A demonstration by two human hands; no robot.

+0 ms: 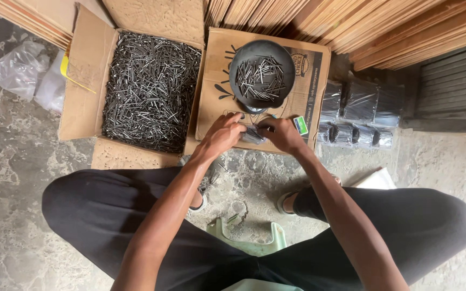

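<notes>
Item: small clear bag of nails (253,134), held in both hands over a flattened cardboard box (211,91).
Left hand (222,136) and right hand (282,134): each grip closed on one end of the bag, fingers curled round it. Bag's long axis runs left to right between the hands. Just beyond: black pan of nails (261,74); open carton of loose nails (151,89) at left; filled bags (360,116) stacked at right.

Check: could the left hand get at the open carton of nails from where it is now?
Probably yes. The left hand is holding the small packet with the right hand, but the carton of nails lies open just beside it, nothing between.
</notes>
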